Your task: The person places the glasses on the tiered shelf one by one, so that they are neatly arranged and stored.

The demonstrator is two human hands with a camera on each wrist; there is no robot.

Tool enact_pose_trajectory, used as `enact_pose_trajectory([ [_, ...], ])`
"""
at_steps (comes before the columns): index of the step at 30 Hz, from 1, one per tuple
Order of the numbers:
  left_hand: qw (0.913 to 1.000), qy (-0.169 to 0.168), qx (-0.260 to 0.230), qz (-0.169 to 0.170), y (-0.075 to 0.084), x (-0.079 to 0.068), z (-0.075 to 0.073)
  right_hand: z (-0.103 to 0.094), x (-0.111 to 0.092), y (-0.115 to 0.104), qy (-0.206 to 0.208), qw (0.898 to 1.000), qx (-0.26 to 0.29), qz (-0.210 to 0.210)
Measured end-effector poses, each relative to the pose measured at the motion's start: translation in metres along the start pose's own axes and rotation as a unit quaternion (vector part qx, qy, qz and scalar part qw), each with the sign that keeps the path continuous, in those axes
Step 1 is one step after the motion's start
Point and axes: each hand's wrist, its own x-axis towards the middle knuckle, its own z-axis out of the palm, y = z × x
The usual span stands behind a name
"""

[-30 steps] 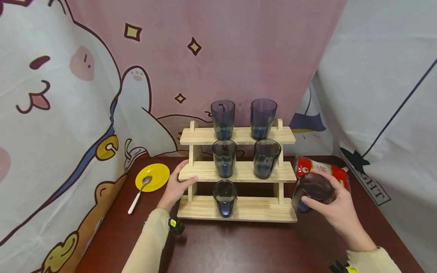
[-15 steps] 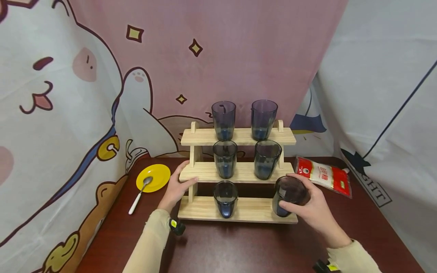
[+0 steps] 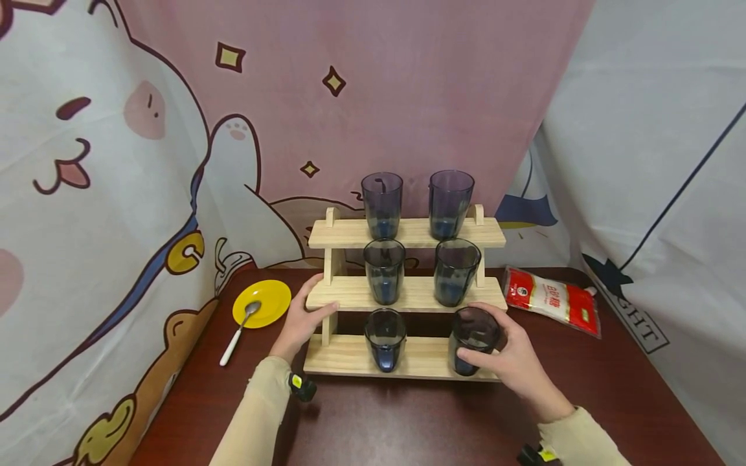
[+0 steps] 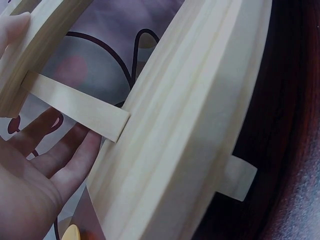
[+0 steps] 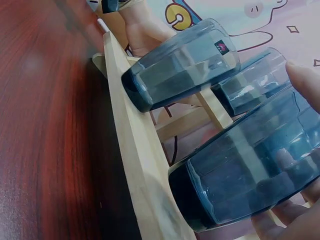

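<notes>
My left hand (image 3: 299,322) grips the left end of the middle board of a three-tier wooden display shelf (image 3: 344,296). In the left wrist view the thumb lies on that board, while the other fingers reach behind the upright (image 4: 77,104). At the right of the bottom board, my right hand (image 3: 517,356) holds a dark tinted drinking glass (image 5: 240,172) upright between thumb and fingers. Its base is right at the board. Another glass (image 3: 385,340) stands on the same board to its left. Two glasses stand on the middle tier and two purplish ones on top.
A yellow plate (image 3: 274,314) with a white-handled spoon (image 3: 237,336) lies left of the shelf on the dark red tabletop (image 3: 408,427). A red and white plastic packet (image 3: 550,299) lies at the right. A printed cloth (image 3: 408,84) hangs close behind.
My right hand has carried its glass leftward, from beside the shelf to over the bottom board's right part. The packet is now uncovered. My left hand keeps its grip.
</notes>
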Motion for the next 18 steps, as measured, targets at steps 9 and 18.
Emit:
enact_pose_trajectory([
  [9, 1.0, 0.004, 0.004, 0.007, -0.001, 0.0, 0.001, 0.006, -0.001, 0.008, 0.0, 1.0, 0.009, 0.009],
  [18, 0.9999, 0.004, 0.006, 0.008, -0.002, 0.0, 0.001, 0.012, 0.001, 0.016, -0.002, 1.0, 0.019, -0.006],
])
